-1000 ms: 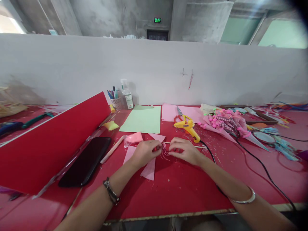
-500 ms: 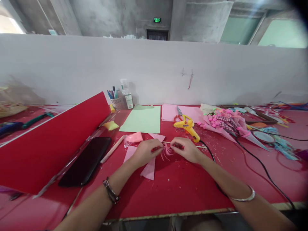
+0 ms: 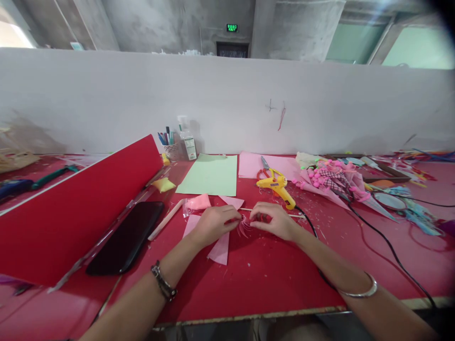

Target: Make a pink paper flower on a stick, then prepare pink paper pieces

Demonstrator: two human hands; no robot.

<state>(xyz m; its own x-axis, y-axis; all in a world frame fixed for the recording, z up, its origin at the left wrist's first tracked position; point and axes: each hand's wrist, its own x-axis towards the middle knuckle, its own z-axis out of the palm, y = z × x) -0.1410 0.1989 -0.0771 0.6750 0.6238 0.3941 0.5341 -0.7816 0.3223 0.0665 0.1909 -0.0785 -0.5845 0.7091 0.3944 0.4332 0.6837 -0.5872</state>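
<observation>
Thin curling strands of a pink fringed paper strip (image 3: 243, 226) show between my two hands, low over the red tabletop. My left hand (image 3: 217, 223) pinches the strip from the left, thumb and fingertips together. From the right, my right hand (image 3: 277, 221) closes thumb and fingertips at the edge of the strands, with a gap showing inside its curled fingers. The fingers hide most of the strip. Pink paper pieces (image 3: 219, 252) lie under and beside my left hand. Behind the hands runs a thin pale stick (image 3: 297, 216), partly covered.
A yellow glue gun (image 3: 279, 188) with a black cord lies behind my right hand, near scissors (image 3: 265, 164). Green paper (image 3: 213, 175) is at the back. A black phone (image 3: 128, 239) and red board (image 3: 85, 208) stand left. Pink cone-shaped pieces (image 3: 336, 180) are piled right.
My fingers have shifted slightly around the pink strip, and fewer of its strands show between them. Both arms stay nearly in place.
</observation>
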